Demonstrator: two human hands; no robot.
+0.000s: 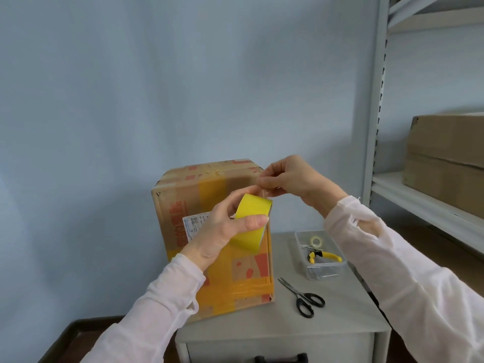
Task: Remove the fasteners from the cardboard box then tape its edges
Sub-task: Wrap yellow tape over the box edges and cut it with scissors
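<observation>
The cardboard box (235, 284) stands on end at centre frame, on the left part of a grey cabinet (340, 323) top. Nearest the camera, black scissors (301, 297) lie closed on the cabinet just right of the box. Above them the left hand (227, 226) grips a yellow tape roll (255, 205), thumb across its outer face and fingers curled behind, in front of the box's upper right part. The right hand (290, 179), slightly higher and right, pinches something thin between thumb and fingertips beside the roll. I judge it to be the tape's free end, though the strip itself barely shows.

Farther back, a clear container (324, 273) holds yellow-handled pliers (324, 257) and small metal pieces, too small to identify. With the pliers set down, fastener removal looks finished. Yellow bands already cover parts of the box's faces and lower edge, so taping seems under way. The upper right edge appears next. A metal shelf (419, 205) stands at far right.
</observation>
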